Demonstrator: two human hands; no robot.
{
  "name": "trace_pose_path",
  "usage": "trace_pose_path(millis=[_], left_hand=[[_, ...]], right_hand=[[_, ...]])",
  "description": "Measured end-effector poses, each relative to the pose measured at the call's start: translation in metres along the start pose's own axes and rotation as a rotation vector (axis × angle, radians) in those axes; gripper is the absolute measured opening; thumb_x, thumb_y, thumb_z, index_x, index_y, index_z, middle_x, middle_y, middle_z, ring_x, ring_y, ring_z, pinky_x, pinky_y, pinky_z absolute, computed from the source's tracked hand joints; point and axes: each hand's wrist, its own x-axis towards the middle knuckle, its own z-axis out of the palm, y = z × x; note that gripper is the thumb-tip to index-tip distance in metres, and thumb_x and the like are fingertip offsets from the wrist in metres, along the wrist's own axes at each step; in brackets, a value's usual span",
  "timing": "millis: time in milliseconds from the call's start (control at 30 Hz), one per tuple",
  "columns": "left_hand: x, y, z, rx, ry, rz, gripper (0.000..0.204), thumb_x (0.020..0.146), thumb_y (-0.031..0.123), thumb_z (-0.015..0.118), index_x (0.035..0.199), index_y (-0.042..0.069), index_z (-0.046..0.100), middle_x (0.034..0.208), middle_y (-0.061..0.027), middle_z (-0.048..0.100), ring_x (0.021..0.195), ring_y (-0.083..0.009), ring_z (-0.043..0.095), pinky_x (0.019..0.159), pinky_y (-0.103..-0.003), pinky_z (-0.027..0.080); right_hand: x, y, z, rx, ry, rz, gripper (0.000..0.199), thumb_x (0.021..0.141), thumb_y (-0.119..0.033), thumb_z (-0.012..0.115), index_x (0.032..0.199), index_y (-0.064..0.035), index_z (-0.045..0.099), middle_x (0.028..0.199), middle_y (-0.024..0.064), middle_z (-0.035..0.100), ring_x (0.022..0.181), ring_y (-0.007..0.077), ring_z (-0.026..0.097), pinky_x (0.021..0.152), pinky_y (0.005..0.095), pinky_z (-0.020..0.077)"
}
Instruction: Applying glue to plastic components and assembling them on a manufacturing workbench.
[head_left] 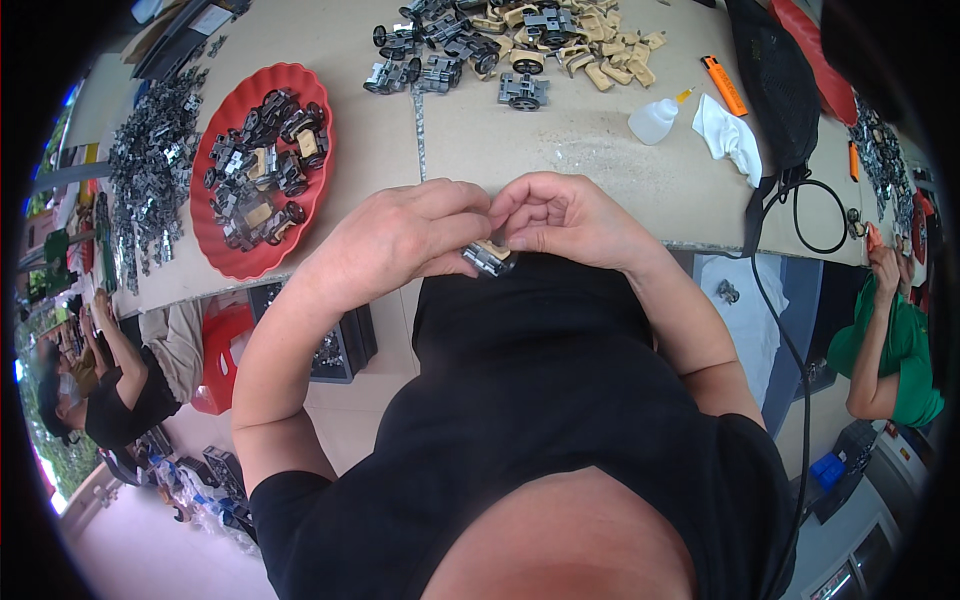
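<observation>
Close in front of my body, just past the table's near edge, is a small toy vehicle chassis (484, 262) in grey and black with a tan piece on it. My left hand (405, 235) grips it from the left between thumb and fingers. Curled in from the other side, my right hand (575, 222) has its thumb and fingertips at the tan piece. The fingers cover part of the chassis, so their exact contact is partly hidden.
A red scalloped tray (325, 165) of chassis stands at left, beside heaped grey parts (150, 180). Tan pieces (610, 50) and wheeled chassis (523, 92) lie far off. Rightward are a dropper bottle (653, 122), white cloth (727, 140), orange cutter (725, 86) and black cable (775, 290). People sit either side.
</observation>
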Motion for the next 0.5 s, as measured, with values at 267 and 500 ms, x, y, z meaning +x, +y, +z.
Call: trace_pose_path(millis=[267,500], left_hand=[[0.009,-0.014,0.011,-0.055,0.168,-0.052,0.028,0.064,0.011,0.073,0.084,0.003,0.056,0.085,-0.0066,0.055,0.074,-0.0254,0.057,0.062,-0.034,0.047],[0.017,-0.035,0.045,-0.209,0.376,-0.128,0.024,0.067,0.011,0.072,0.082,0.003,0.055,0.082,-0.0059,0.055,0.074,-0.0236,0.057,0.062,-0.033,0.047]], right_hand=[[-0.004,-0.022,0.001,-0.813,0.094,-0.296,0.03,0.069,-0.002,0.068,0.097,0.0001,0.057,0.099,0.0083,0.056,0.091,0.0198,0.057,0.078,0.0296,0.0477],[0.005,-0.017,-0.011,-0.95,0.189,-0.35,0.029,0.069,-0.003,0.068,0.095,-0.0028,0.055,0.095,0.0087,0.054,0.081,0.0201,0.057,0.071,0.0296,0.0483]])
